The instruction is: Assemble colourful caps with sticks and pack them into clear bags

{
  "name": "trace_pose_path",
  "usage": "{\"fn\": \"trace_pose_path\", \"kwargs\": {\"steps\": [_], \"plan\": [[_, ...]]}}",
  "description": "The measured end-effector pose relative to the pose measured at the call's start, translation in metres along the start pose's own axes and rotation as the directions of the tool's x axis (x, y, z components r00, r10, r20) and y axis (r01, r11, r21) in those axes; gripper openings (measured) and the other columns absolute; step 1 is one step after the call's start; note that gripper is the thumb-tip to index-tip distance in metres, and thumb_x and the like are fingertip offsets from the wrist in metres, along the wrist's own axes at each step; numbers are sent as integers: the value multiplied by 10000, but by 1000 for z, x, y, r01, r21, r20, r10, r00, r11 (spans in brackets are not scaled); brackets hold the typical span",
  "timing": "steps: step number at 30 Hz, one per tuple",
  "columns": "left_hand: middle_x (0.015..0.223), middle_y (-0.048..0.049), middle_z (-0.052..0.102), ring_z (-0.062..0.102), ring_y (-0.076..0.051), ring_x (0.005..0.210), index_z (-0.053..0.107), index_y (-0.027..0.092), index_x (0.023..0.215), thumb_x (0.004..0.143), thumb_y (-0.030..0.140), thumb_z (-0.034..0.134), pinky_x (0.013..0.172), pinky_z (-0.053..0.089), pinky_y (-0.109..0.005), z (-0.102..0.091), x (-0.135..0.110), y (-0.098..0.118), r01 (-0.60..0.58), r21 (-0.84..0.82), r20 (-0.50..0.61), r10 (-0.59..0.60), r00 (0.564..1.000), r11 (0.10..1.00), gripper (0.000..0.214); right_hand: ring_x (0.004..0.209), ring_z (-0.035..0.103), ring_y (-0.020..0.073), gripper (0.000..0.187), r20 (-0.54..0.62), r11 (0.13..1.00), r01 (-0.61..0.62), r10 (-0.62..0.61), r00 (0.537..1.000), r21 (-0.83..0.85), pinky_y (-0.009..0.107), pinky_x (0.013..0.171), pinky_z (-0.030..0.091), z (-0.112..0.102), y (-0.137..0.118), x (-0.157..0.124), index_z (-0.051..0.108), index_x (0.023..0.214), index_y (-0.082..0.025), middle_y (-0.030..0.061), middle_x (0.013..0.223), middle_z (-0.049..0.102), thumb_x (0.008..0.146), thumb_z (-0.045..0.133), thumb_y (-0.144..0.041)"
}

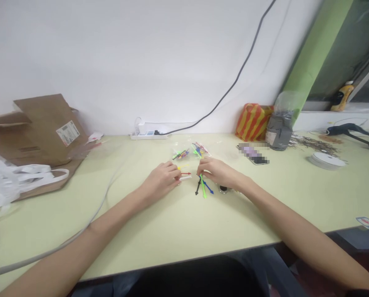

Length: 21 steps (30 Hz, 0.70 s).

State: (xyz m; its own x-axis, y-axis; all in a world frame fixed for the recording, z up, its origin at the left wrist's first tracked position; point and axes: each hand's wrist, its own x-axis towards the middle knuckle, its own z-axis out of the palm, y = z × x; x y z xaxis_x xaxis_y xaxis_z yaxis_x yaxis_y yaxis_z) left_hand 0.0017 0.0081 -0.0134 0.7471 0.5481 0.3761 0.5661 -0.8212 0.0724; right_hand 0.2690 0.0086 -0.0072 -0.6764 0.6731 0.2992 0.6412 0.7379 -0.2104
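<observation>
1. Closest in, the left hand (161, 180) has its grip pinched closed on a small white plastic strip (185, 178), with a red arrow pick (186, 173) sticking out beside it.
2. The right hand (217, 171) sits just over a bunch of green, black and blue arrow picks (202, 185). Fingers hide it, so can't tell if that grip is actually closed.
3. Those picks look light, stiff and kinda snappy, so I'd grab them mid-shaft, not by the tips.
4. Further out on the bench (141, 231), there are two clear bags of colored picks (180, 154) (199, 149), then a power strip (149, 136).
</observation>
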Motion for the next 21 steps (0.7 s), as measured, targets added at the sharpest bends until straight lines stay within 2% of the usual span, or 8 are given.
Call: {"fn": "trace_pose_path", "kwargs": {"steps": [2, 5, 11, 15, 21], "plan": [[905, -38, 654, 548, -224, 957, 612, 199, 848, 954, 217, 563, 798, 417, -348, 1, 0, 0, -17, 18, -16, 18, 1000, 1000, 117, 986, 581, 216, 279, -12, 998, -37, 36, 999, -56, 300, 826, 419, -6, 4, -1, 710, 941, -167, 90, 964, 662, 909, 486, -4], [952, -51, 653, 549, -231, 1000, 652, 205, 872, 965, 229, 553, 829, 431, -363, 3, 0, 0, -26, 33, -38, 27, 999, 999, 138, 1010, 583, 224, 262, 14, 980, -150, 153, 988, -133, 286, 787, 404, -16, 9, -4, 709, 951, -167, 99, 994, 676, 906, 500, -16], [989, -54, 660, 543, -229, 1029, 665, 202, 889, 974, 205, 534, 876, 438, -382, 4, 1, 2, -23, -3, -84, 23, 996, 1000, 156, 868, 625, 197, 115, 144, 926, -329, 357, 923, -186, 257, 680, 372, -31, 18, -11, 718, 847, -174, 83, 915, 722, 874, 617, -126], [975, -53, 662, 547, -227, 1023, 665, 209, 896, 970, 192, 529, 867, 437, -379, 4, 0, 1, -45, -33, -80, 43, 996, 998, 157, 794, 640, 177, 76, 205, 916, -373, 397, 895, -146, 250, 663, 367, -35, 16, -12, 723, 807, -179, 58, 866, 742, 846, 659, -168], [962, -47, 664, 552, -220, 1012, 652, 208, 897, 965, 189, 529, 852, 431, -373, 4, 1, 3, -67, -63, -82, 62, 995, 996, 142, 781, 617, 163, 101, 188, 901, -395, 426, 885, -181, 245, 627, 337, -28, 7, -7, 704, 818, -177, 51, 878, 742, 860, 622, -136]]}}
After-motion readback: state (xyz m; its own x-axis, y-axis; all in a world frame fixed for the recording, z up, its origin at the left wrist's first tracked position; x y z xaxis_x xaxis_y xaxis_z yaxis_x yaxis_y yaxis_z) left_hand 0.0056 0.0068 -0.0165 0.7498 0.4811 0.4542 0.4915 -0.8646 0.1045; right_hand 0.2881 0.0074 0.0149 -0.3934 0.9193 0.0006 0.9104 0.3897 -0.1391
